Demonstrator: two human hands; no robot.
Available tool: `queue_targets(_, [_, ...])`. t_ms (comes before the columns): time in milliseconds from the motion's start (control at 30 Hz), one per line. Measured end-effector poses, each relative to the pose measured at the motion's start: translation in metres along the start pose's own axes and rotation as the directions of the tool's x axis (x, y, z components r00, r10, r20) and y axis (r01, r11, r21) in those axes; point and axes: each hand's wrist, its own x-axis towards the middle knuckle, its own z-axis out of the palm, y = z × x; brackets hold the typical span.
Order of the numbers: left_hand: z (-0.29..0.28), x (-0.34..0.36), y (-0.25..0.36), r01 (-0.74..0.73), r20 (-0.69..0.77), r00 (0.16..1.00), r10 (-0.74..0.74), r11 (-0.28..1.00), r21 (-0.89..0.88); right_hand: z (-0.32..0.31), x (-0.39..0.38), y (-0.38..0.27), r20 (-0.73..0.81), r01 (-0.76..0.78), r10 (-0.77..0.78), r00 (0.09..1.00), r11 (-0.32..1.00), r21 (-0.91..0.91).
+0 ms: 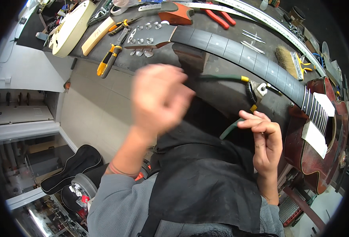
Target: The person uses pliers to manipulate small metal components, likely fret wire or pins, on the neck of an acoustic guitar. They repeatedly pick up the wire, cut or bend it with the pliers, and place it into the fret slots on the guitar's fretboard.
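Observation:
A guitar lies across the bench, its grey headstock with metal tuners at the upper left and its dark red body at the right. Along the neck runs the dark fretboard, bare of strings. In front of the bench edge my left hand is raised, smeared by motion, its fingers unclear. Beside the body, my right hand has bent fingers with the thumb against them; anything pinched there is hidden. Behind its fingertips lies one handle of the green-handled fret tool, below the neck.
A dark block stands under the neck. White sheets cover parts of the guitar top. Around lie yellow-black pliers, red-handled pliers, slim metal files, a brush, a long ruler and a cream guitar body.

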Motion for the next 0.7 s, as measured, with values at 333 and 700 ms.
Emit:
queue_targets(333, [-0.079, -0.022, -0.197, 0.553, 0.113, 0.699, -0.706, 0.633, 0.542, 0.013, 0.038, 0.015, 0.000, -0.074, 0.076, 0.997, 0.970, -0.232])
queue_targets(700, [-0.078, -0.114, -0.116, 0.563, 0.339, 0.608, -0.718, 0.088, -0.822, 0.009, 0.067, 0.010, 0.322, 0.208, 0.130, 0.938, 0.534, -0.820])
